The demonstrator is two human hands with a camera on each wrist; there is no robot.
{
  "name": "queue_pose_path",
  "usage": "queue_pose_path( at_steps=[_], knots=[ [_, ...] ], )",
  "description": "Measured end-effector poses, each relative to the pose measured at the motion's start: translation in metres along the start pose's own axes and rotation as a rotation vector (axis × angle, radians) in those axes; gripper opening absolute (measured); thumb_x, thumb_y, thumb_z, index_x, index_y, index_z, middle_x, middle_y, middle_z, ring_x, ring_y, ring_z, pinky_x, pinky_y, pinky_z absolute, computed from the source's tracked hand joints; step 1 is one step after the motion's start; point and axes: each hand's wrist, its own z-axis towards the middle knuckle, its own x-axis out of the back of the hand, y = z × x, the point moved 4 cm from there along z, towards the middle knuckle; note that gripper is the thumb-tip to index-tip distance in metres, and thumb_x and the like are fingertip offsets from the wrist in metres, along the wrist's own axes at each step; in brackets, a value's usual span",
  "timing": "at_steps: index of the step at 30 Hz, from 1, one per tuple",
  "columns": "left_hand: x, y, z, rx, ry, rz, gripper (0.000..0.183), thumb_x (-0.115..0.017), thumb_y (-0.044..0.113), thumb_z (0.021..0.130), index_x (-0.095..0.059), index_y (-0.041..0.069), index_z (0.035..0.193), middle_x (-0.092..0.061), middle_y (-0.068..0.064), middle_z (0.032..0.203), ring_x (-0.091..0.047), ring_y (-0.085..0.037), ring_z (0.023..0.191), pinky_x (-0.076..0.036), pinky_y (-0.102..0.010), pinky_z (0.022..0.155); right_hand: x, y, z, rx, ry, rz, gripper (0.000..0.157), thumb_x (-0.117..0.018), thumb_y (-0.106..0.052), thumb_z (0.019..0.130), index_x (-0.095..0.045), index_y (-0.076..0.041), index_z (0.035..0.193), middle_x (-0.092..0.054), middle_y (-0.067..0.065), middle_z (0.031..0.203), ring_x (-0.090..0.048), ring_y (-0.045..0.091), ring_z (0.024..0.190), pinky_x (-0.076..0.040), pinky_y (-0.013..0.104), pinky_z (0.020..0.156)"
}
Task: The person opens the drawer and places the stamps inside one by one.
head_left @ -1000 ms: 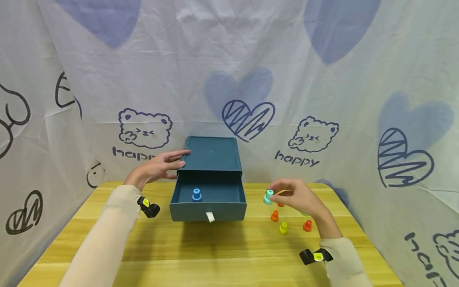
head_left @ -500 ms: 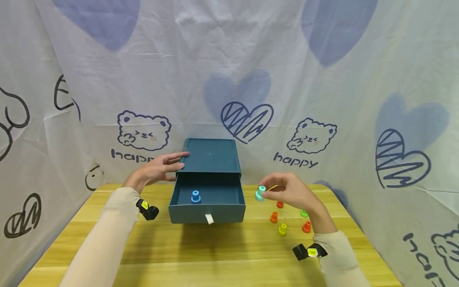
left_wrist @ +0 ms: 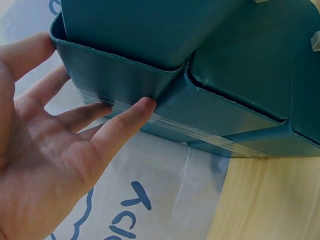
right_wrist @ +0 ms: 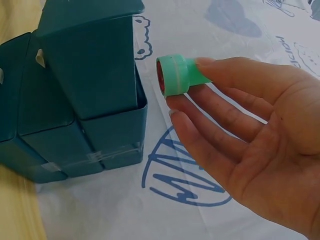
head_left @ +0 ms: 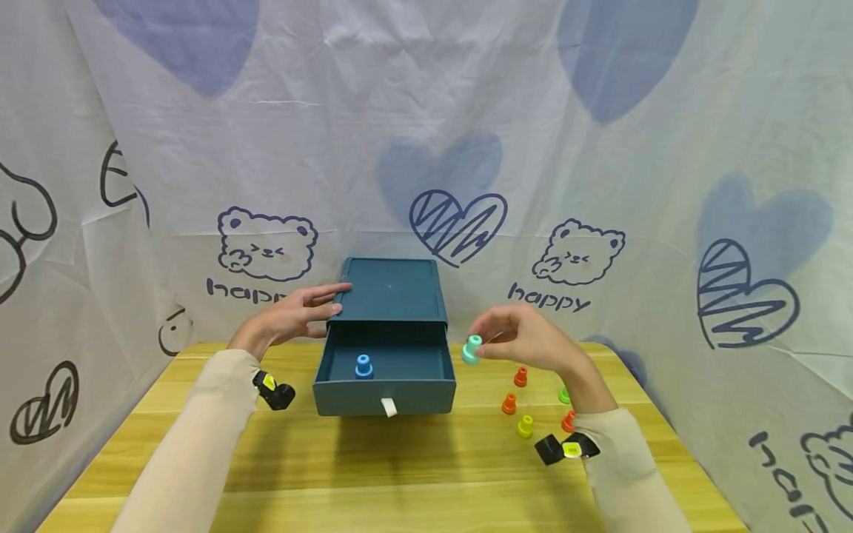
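In the head view my right hand pinches a small mint-green toy stamp between thumb and fingers, in the air just right of a pulled-out drawer. Its round base shows a red face in the right wrist view, where the stamp lies sideways. A blue stamp stands inside the drawer. My left hand has its fingers extended against the left side of the dark teal drawer cabinet. Fingertips touch the cabinet wall in the left wrist view.
On the wooden table, right of the cabinet, stand several stamps: red, orange, yellow, green and another red one, partly behind the wrist. A white pull tab sticks out from the drawer front. Printed cloth hangs behind.
My right hand has carried the mint-green stamp leftward and slightly up, from above the other stamps to close beside the drawer. My left hand stays on the cabinet.
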Motion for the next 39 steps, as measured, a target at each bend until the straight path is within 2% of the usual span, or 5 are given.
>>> queue_pose_path(
  at_steps=[3,13,28,39],
  knots=[
    [0.0,0.0,0.0,0.0,-0.001,0.002,0.069,-0.056,0.029,0.107,-0.022,0.015,0.166,-0.004,-0.02,0.174,-0.018,-0.052,0.156,-0.031,-0.069,0.119,0.002,-0.004,0.005,0.012,-0.025,-0.008,0.019,-0.078,-0.009,0.091,-0.074,-0.006,0.109,-0.079,0.012,0.104,-0.076,0.021,0.092,-0.064,0.03,0.088],
    [0.001,0.001,0.0,-0.001,-0.005,-0.007,0.068,-0.055,0.028,0.108,-0.022,0.014,0.166,-0.003,-0.02,0.174,-0.015,-0.052,0.157,-0.03,-0.07,0.119,-0.001,-0.015,0.023,-0.024,-0.117,-0.033,0.018,-0.078,-0.01,0.09,-0.074,-0.008,0.108,-0.078,0.009,0.102,-0.075,0.02,0.093,-0.064,0.03,0.089],
    [0.0,0.002,-0.001,-0.007,-0.011,-0.009,0.068,-0.055,0.028,0.108,-0.022,0.013,0.166,-0.003,-0.021,0.174,-0.016,-0.052,0.157,-0.03,-0.069,0.119,-0.025,-0.028,0.049,-0.016,-0.235,-0.061,0.016,-0.08,-0.009,0.089,-0.074,-0.006,0.104,-0.08,0.008,0.1,-0.076,0.015,0.09,-0.064,0.029,0.087],
    [0.001,0.0,0.0,-0.01,-0.013,-0.005,0.068,-0.055,0.029,0.108,-0.022,0.014,0.166,-0.003,-0.02,0.174,-0.016,-0.052,0.157,-0.031,-0.07,0.119,-0.043,-0.028,0.065,-0.022,-0.316,-0.07,0.016,-0.08,-0.003,0.088,-0.074,-0.004,0.103,-0.079,0.01,0.101,-0.075,0.014,0.088,-0.064,0.028,0.085]
  ],
)
